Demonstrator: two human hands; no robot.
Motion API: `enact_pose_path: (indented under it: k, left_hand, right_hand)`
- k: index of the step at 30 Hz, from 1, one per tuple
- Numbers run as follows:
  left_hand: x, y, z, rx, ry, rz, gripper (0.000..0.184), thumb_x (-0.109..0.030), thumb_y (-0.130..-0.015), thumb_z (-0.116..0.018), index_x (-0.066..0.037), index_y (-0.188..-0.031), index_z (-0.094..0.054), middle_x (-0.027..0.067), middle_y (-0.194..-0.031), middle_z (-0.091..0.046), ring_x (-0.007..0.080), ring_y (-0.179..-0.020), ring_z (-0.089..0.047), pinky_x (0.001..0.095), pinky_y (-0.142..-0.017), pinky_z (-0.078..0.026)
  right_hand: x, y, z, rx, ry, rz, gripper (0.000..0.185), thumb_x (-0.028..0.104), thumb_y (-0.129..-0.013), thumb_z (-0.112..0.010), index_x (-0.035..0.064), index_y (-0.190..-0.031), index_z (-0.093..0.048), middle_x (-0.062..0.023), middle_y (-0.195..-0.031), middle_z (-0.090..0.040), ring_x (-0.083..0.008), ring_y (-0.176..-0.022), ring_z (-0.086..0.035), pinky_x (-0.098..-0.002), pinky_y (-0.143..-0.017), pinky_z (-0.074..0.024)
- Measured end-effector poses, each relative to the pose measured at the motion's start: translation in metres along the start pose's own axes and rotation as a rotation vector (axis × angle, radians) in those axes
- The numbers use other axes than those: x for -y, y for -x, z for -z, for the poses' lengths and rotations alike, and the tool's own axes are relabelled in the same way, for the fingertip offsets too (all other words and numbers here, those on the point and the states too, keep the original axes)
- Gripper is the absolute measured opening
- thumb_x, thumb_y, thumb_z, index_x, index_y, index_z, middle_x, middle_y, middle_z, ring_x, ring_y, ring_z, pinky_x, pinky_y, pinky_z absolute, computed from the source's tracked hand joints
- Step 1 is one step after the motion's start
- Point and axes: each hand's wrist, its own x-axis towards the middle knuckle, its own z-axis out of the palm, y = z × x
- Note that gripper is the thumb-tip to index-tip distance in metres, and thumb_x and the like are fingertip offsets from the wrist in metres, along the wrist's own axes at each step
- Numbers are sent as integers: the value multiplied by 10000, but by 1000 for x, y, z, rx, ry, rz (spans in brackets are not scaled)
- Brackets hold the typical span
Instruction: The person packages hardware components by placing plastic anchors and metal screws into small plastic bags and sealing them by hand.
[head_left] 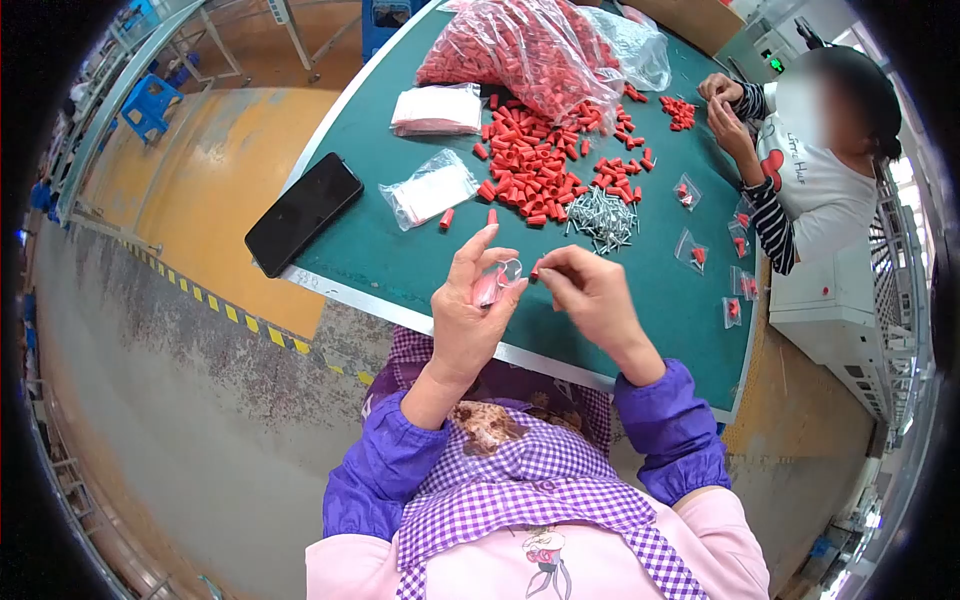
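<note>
My left hand [470,300] pinches a small clear plastic bag [497,283], its mouth turned toward my right hand. Pinched between the thumb and forefinger of my right hand [592,297] is a red plastic cap [537,268], just beside the bag's mouth. Beyond both hands lies a heap of red caps [530,160] on the green table. A pile of silver screws [602,218] touches its near right side. Two loose red caps [446,218] lie close to my left fingertips.
A large clear sack of red caps [530,55] stands at the back. Flat bags [436,110], another bag stack [432,190] and a black phone [303,214] lie left. Several filled bags [691,252] lie right, near a co-worker's hands [722,105]. The table's edge [370,312] runs before me.
</note>
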Motion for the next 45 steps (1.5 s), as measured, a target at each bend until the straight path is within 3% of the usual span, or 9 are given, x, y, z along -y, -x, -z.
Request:
enact_pose_path:
  k: [1, 10, 14, 19, 24, 33, 36, 41, 45]
  left_hand:
    - [3, 1, 0, 1, -17, 2, 602, 38, -790, -680, -36, -1322, -409, 95, -1024, -649, 88, -860, -605, 218, -735, -507]
    - [9, 0, 3, -49, -34, -18, 601, 31, -792, -681, -32, -1323, -407, 101, -1021, -648, 89, -858, -601, 220, -742, -501]
    - [4, 1, 4, -46, -59, -48, 603, 29, -790, -685, -30, -1321, -407, 104, -1018, -652, 89, -860, -602, 225, -744, -499]
    - [-1, 1, 3, -48, -78, -14, 600, 23, -791, -682, -41, -1322, -410, 99, -1015, -658, 101, -853, -612, 236, -737, -506]
    - [0, -1, -6, -60, -109, -110, 606, 49, -786, -659, -51, -1328, -407, 101, -1008, -662, 123, -855, -629, 251, -732, -516]
    - [3, 1, -7, -26, -54, -85, 631, 30, -759, -661, -72, -1332, -417, 129, -1012, -646, 223, -879, -653, 315, -765, -526]
    - [3, 0, -7, 29, -167, -185, 663, 9, -758, -685, -63, -1349, -395, 108, -1032, -643, 172, -887, -643, 278, -725, -524]
    - [-15, -8, 11, 175, 465, 509, 394, -77, -811, -712, 6, -1172, -576, 52, -873, -663, 34, -637, -551, 166, -541, -434]
    - [-9, -4, 5, 223, 457, 461, 173, -92, -847, -679, 3, -984, -636, 53, -817, -675, 23, -564, -502, 155, -482, -376]
  right_hand:
    - [5, 1, 4, 22, -181, -2, 93, 31, -850, -625, -15, -930, -616, -37, -759, -620, -42, -599, -544, -213, -526, -455]
    - [-19, -13, -12, -28, 573, 435, 197, 50, -782, -649, 30, -960, -564, -136, -877, -538, -340, -802, -592, -402, -678, -498]
    - [-12, -17, -8, 24, 755, 371, 176, 47, -802, -652, 6, -957, -577, -127, -907, -562, -258, -795, -618, -342, -674, -509]
    - [19, -7, -11, -14, -501, 242, 126, 44, -853, -653, -9, -966, -637, -47, -1042, -552, -71, -868, -558, -211, -750, -472]
    - [10, -2, -28, 42, -631, 115, 148, 23, -856, -640, 6, -1001, -665, -40, -1085, -523, -104, -966, -532, -232, -800, -472]
    - [19, 10, -17, -111, 330, 487, 183, 75, -751, -724, 42, -926, -679, -96, -921, -559, -202, -872, -554, -310, -710, -467]
    - [23, 9, -4, -14, 157, 279, 125, 79, -786, -704, 19, -886, -658, -85, -858, -552, -171, -767, -551, -289, -654, -456]
    - [30, 9, 23, 125, 36, 272, 77, 52, -843, -648, 0, -891, -617, -46, -858, -556, -117, -727, -526, -257, -649, -442]
    - [22, 10, 27, 146, 18, 249, 85, 60, -857, -640, 3, -907, -601, -20, -818, -549, -90, -726, -512, -244, -648, -435]
